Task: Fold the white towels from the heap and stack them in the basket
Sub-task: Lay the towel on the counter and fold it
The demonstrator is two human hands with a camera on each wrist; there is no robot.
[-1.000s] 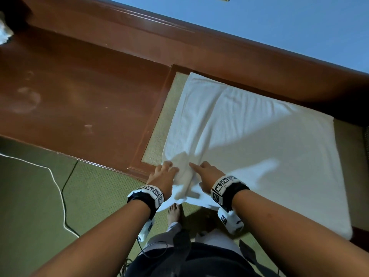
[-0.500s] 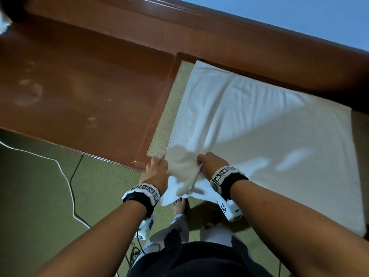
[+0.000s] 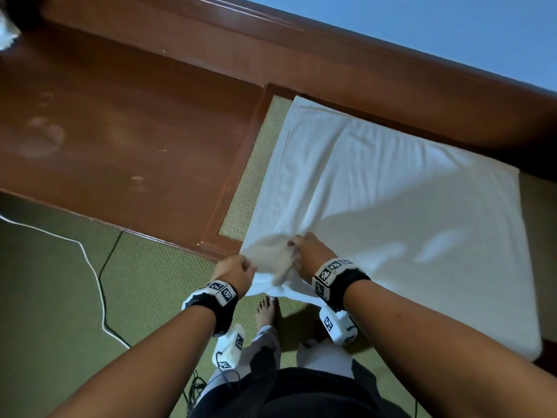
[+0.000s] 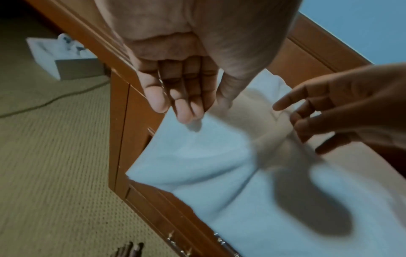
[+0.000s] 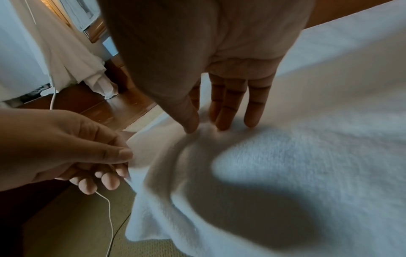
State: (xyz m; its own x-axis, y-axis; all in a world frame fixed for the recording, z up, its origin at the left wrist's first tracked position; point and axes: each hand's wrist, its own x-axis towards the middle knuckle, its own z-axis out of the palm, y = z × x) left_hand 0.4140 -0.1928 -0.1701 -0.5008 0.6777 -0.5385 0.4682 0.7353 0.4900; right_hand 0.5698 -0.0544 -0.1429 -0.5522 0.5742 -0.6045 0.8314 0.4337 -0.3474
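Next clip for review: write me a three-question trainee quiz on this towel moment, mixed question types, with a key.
1. True or false: the white towel lies spread on the wooden platform.
2. Which hand pinches the towel's near corner? A) left hand B) right hand
3. Fill in: the right hand's fingers are ____ on the cloth.

Key: 1 true; 2 A; 3 straight

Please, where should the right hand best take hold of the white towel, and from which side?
Probably at the near edge of the white towel, beside the left hand pinching the corner. That edge overhangs the wooden platform, so the right hand could pinch it from the person's side.
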